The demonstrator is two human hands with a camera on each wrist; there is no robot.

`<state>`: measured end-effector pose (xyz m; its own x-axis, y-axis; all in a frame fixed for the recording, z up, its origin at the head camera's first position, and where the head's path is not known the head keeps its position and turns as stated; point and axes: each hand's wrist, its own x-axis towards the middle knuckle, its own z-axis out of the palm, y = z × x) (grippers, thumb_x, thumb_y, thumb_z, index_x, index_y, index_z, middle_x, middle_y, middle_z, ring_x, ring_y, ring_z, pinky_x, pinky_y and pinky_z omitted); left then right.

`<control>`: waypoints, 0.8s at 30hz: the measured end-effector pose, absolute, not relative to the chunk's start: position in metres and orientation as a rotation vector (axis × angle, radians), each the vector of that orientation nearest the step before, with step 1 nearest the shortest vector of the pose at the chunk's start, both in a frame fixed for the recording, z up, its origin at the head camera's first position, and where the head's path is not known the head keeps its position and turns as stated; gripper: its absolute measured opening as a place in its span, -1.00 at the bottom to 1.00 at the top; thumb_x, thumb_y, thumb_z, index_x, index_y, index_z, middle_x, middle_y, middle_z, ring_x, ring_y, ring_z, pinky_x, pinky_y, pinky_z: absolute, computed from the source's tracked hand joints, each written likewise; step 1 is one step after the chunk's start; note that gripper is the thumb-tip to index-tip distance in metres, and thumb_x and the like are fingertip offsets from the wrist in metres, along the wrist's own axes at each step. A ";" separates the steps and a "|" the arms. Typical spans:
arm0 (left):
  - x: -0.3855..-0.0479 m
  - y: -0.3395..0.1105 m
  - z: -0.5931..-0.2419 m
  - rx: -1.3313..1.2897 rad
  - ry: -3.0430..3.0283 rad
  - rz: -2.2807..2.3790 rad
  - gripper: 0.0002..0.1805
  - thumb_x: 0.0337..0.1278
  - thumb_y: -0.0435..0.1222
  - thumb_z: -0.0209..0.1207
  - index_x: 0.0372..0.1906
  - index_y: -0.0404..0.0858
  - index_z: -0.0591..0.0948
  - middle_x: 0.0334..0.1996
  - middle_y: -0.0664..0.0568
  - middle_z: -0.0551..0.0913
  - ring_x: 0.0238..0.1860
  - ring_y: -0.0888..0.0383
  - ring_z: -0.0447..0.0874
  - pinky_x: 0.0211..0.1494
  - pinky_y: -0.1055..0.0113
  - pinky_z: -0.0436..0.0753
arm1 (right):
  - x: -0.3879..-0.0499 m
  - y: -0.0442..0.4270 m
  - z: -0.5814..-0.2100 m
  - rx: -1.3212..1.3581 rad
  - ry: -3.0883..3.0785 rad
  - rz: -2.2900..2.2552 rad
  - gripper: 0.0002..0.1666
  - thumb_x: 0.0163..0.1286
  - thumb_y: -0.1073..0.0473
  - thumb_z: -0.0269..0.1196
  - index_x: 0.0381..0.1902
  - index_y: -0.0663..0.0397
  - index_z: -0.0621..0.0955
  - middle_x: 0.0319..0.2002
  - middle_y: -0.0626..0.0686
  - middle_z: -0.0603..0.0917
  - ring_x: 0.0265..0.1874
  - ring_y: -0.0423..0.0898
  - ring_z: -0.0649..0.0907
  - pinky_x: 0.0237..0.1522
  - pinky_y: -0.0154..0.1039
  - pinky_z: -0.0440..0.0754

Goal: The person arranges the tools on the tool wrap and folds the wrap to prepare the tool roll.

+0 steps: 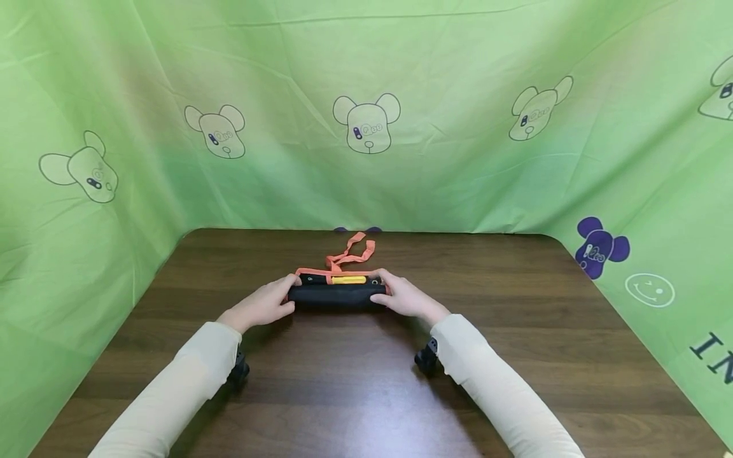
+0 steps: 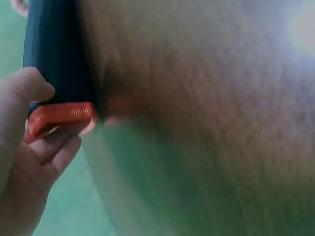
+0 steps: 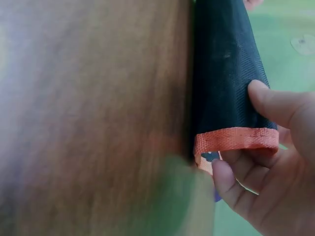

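Note:
A black fabric tool roll (image 1: 335, 294) with orange edging lies partly rolled up across the table. In its open part a yellow-handled tool (image 1: 348, 280) shows, with dark tools beside it whose kind I cannot tell. My left hand (image 1: 268, 303) grips the roll's left end, the thumb on the near side. At the other end my right hand (image 1: 403, 295) holds it the same way. Both wrist views show the thumb on the black fabric (image 3: 224, 64) and fingers curled around the orange-edged end (image 2: 64, 112). An orange tie strap (image 1: 350, 254) trails off the far side.
The brown wooden table (image 1: 366, 381) extends on all sides of the roll. Behind and beside it hangs a green curtain (image 1: 366, 184) printed with bear heads. Small black wrist cameras (image 1: 426, 357) sit under the sleeves.

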<state>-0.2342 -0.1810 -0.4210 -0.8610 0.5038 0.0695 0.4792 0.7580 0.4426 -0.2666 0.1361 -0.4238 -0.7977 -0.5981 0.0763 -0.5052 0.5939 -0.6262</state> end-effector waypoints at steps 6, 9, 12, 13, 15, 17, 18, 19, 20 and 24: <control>-0.239 -0.185 -0.419 0.775 2.857 0.993 -0.61 0.21 -0.41 0.10 0.11 -0.42 0.34 -0.33 -0.10 0.50 -0.41 0.10 0.45 -0.29 0.23 0.41 | -0.275 0.135 -0.421 -0.695 2.608 -1.213 -0.44 0.33 0.12 0.19 0.20 0.24 0.33 -0.61 0.05 0.44 -0.65 0.06 0.55 -0.32 -0.16 0.46; -0.241 -0.185 -0.419 0.712 2.843 1.131 -0.61 0.24 -0.41 0.08 0.12 -0.44 0.31 -0.39 -0.10 0.53 -0.45 0.10 0.49 -0.33 0.25 0.43 | -0.278 0.132 -0.419 -0.560 2.572 -1.315 -0.42 0.33 0.12 0.18 0.20 0.29 0.30 -0.66 0.04 0.43 -0.66 0.13 0.54 -0.25 -0.14 0.46; -0.245 -0.181 -0.419 0.602 2.811 1.259 -0.59 0.28 -0.38 0.04 0.15 -0.46 0.26 -0.53 -0.06 0.50 -0.48 0.04 0.51 -0.33 0.24 0.41 | -0.279 0.129 -0.417 -0.453 2.571 -1.382 -0.39 0.33 0.11 0.18 0.20 0.31 0.27 -0.65 0.03 0.41 -0.68 0.17 0.54 -0.20 -0.14 0.45; -0.247 -0.180 -0.419 0.565 2.806 1.291 -0.57 0.29 -0.38 0.03 0.17 -0.46 0.25 -0.57 -0.06 0.50 -0.43 0.03 0.54 -0.30 0.23 0.42 | -0.280 0.128 -0.417 -0.427 2.574 -1.401 -0.39 0.33 0.11 0.18 0.20 0.31 0.26 -0.63 0.05 0.41 -0.68 0.17 0.54 -0.20 -0.14 0.45; -0.250 -0.177 -0.418 0.470 2.789 1.354 -0.55 0.30 -0.35 0.02 0.19 -0.47 0.22 -0.58 -0.09 0.51 -0.39 -0.04 0.56 -0.26 0.20 0.42 | -0.282 0.127 -0.417 -0.378 2.599 -1.420 -0.39 0.34 0.09 0.18 0.20 0.30 0.25 -0.54 0.08 0.45 -0.67 0.17 0.54 -0.19 -0.14 0.45; -0.254 -0.174 -0.417 0.372 2.807 1.377 -0.53 0.31 -0.32 0.02 0.21 -0.45 0.21 -0.51 -0.12 0.54 -0.33 -0.06 0.55 -0.22 0.17 0.43 | -0.284 0.126 -0.417 -0.354 2.624 -1.438 -0.39 0.33 0.09 0.17 0.20 0.29 0.26 -0.38 0.14 0.50 -0.58 0.14 0.55 -0.18 -0.12 0.46; -0.257 -0.172 -0.417 0.333 2.820 1.378 -0.52 0.31 -0.30 0.02 0.21 -0.44 0.21 -0.48 -0.13 0.55 -0.31 -0.06 0.55 -0.20 0.17 0.44 | -0.285 0.125 -0.417 -0.344 2.641 -1.441 -0.41 0.33 0.10 0.18 0.19 0.28 0.27 -0.29 0.18 0.53 -0.50 0.11 0.57 -0.16 -0.10 0.47; -0.258 -0.171 -0.417 0.292 2.830 1.378 -0.52 0.31 -0.29 0.03 0.21 -0.43 0.22 -0.44 -0.14 0.56 -0.29 -0.06 0.54 -0.20 0.17 0.44 | -0.286 0.125 -0.417 -0.343 2.649 -1.446 -0.42 0.32 0.10 0.19 0.19 0.27 0.29 -0.20 0.21 0.53 -0.46 0.14 0.57 -0.12 -0.09 0.47; -0.259 -0.170 -0.416 0.260 2.842 1.373 -0.52 0.31 -0.28 0.03 0.21 -0.42 0.24 -0.41 -0.14 0.56 -0.31 -0.07 0.54 -0.22 0.17 0.44 | -0.286 0.125 -0.417 -0.360 2.660 -1.444 -0.43 0.32 0.11 0.19 0.17 0.27 0.31 -0.11 0.25 0.53 -0.43 0.19 0.56 -0.08 -0.08 0.46; -0.262 -0.165 -0.415 0.180 2.855 1.346 -0.62 0.32 -0.28 0.01 0.15 -0.39 0.35 -0.50 -0.13 0.55 -0.44 -0.09 0.57 -0.31 0.23 0.45 | -0.288 0.124 -0.417 -0.532 2.747 -1.354 -0.53 0.30 0.16 0.21 0.10 0.28 0.43 -0.02 0.30 0.52 -0.24 0.18 0.53 -0.04 -0.07 0.42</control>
